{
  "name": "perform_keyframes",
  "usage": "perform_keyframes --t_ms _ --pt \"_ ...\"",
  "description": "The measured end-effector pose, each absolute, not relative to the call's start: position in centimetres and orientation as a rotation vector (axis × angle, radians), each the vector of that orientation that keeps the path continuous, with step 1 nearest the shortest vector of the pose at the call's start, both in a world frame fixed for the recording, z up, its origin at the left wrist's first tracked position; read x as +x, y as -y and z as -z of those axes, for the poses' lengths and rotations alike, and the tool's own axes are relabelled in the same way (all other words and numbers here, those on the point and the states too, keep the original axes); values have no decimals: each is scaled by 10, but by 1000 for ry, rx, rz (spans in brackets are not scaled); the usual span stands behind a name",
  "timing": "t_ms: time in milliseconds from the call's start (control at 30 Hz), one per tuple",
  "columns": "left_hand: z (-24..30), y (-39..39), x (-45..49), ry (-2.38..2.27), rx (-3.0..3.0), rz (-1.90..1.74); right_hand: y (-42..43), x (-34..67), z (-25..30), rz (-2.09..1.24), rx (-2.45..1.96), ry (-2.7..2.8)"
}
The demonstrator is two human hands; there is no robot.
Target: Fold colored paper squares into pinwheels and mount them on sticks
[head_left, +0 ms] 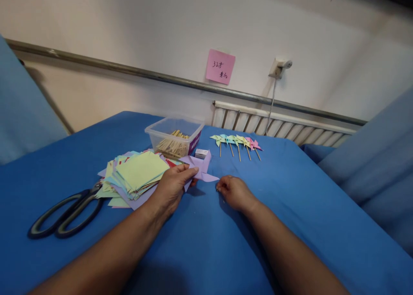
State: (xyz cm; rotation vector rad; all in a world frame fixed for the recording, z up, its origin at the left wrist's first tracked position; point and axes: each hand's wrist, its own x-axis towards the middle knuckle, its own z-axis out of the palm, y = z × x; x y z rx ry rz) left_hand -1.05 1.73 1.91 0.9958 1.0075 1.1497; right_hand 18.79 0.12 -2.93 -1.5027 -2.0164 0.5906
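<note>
A purple paper pinwheel (203, 171) with folded, pointed blades is pinched between the thumb and fingers of my left hand (176, 181), a little above the blue cloth. Close to the tip of its right blade is my right hand (235, 192), with the fingers curled and pressed together. Something tiny and dark shows at those fingertips, too small to name. Directly behind the pinwheel sits a small box (201, 153). Left of my left hand lies a loose stack of coloured paper squares (140, 170), pale yellow on top.
Large dark-handled scissors (69, 213) lie left of the paper stack. A clear plastic tub (193, 130) holds thin wooden sticks (174, 143). Several pinwheels on sticks (238, 141) lie in a row at the back. The blue cloth (290, 183) covers the table up to a radiator (251, 122).
</note>
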Motion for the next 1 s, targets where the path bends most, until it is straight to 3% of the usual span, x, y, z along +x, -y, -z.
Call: perform_keyframes --t_ms 233,1000 --pt "-20 -16 -8 -1032 986 -1163 -2 191 27 -743 -1323 2099" --pt "-20 -15 -7 -1047 989 -1112 -14 197 30 -504 -1629 2093"
